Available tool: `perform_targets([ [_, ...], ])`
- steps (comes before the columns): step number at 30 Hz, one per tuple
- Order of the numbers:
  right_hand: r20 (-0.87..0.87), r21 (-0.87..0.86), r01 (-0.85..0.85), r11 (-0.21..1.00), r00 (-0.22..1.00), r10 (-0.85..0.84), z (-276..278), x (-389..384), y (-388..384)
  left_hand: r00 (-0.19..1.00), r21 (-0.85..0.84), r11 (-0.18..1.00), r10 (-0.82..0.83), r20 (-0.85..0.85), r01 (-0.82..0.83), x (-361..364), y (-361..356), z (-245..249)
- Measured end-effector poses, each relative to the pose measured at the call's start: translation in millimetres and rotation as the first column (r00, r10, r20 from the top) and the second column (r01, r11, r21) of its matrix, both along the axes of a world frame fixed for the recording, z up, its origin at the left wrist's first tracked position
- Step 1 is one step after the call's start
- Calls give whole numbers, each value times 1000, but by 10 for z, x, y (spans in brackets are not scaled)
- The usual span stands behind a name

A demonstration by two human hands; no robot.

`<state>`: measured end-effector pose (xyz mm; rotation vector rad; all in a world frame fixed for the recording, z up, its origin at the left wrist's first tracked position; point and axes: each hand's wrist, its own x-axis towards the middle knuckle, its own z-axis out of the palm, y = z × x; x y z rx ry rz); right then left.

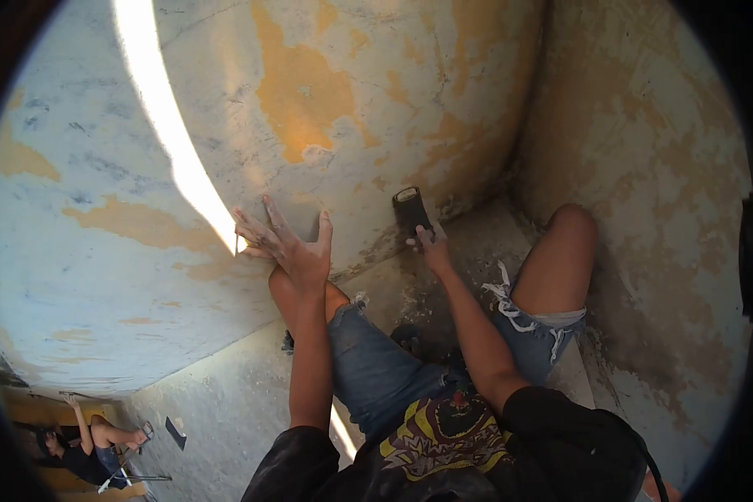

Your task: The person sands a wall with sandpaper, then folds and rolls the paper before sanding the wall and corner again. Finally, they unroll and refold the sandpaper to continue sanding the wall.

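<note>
Here, reaching out with the left hand point(289, 251) to the peeling wall point(201, 100), fingers spread apart, close to the lower end of a bright strip of sunlight point(171, 125). Gripping a dark block point(411, 212) with a pale rounded end in the right hand point(431, 244), fingers clamped around its lower part. Holding the block upright with a slight tilt, near the bottom edge of the same wall and left of the corner shared with the side wall point(661, 151); cannot tell from this view whether touching the plaster or just short of it. Showing ragged orange-tan patches through the pale coating on both walls. Sitting low, with knees apart, in frayed denim shorts point(376, 360) and a dark printed T-shirt point(443, 435). At lower left, seeing another person point(79, 456) with an arm raised to the wall, and near that person's feet, a dark flat piece point(176, 432) lying on the grey floor point(226, 410).
</note>
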<state>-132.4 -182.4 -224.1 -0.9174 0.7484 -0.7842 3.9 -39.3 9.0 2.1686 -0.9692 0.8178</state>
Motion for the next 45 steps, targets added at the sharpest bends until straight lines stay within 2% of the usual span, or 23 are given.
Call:
perform_targets([
  [5,88,8,-58,998,994,57,52,-53,35,1000,23,1000,4,-11,-3,-65,23,12],
  [7,-120,25,-70,997,990,73,-107,-166,151,1000,1,1000,-1,-24,1,-45,-8,6],
  [8,-115,23,-77,997,990,79,-112,-84,87,1000,-1,1000,5,-19,-5,-22,-12,13],
  [10,-2,-117,-104,988,995,104,84,16,-2,1000,13,1000,-1,-28,2,-30,17,0],
  [13,24,-42,-108,993,994,109,276,0,0,998,-11,999,-38,-58,38,-23,39,-26],
  [14,28,-49,-114,992,993,115,177,-52,41,998,-17,999,-32,-53,31,-32,43,-19],
  [15,-45,-39,-83,996,996,81,-78,-134,92,999,-12,999,-35,-31,35,-40,31,-14],
  [16,-117,-30,-53,998,992,49,-94,-143,115,999,-5,999,-34,-9,34,-41,22,3],
  [20,-20,-94,-94,991,996,92,213,54,-5,997,-24,999,-46,-58,45,-6,46,-26],
  [23,14,-26,-92,995,996,93,177,-49,71,996,-29,997,-68,-56,66,-31,79,-27],
  [24,-58,-13,-56,998,997,55,-83,-138,129,996,-48,995,-89,-32,88,-12,67,-38],
  [25,-130,1,-22,1000,991,22,-101,-169,158,994,-63,992,-106,-7,105,-1,54,-17],
  [26,-125,-3,-25,1000,992,25,-121,-109,84,995,-67,993,-102,-2,102,24,42,-13],
  [28,-55,-173,-61,983,997,52,127,-38,8,994,-72,992,-105,-25,103,8,66,-27],
  [32,-14,-91,-29,995,1000,28,98,-47,28,993,-78,990,-118,-13,117,-24,69,-7],
  [33,-68,-82,-15,997,998,9,-157,-133,104,993,-74,991,-114,-12,113,-20,75,-21],
  [35,-116,-78,0,997,993,-9,-167,-113,62,994,-75,991,-109,-3,109,4,44,1],
  [38,-54,-210,-30,977,998,19,152,-1,-47,991,-102,986,-132,-15,129,26,54,-1],
  [40,23,-102,-32,994,999,35,65,11,-31,987,-97,983,-156,32,158,27,87,0],
  [41,21,-107,-35,994,999,38,-13,-62,41,988,-103,982,-153,30,155,13,103,-5],
  [43,-82,21,35,999,996,-33,-89,-169,125,990,-79,988,-131,52,135,23,74,21],
  [44,-80,20,33,999,996,-31,-132,-105,60,990,-81,988,-129,54,133,47,76,15],
  [45,15,10,32,999,999,-32,22,-46,14,990,-80,987,-134,36,137,38,92,24],
])
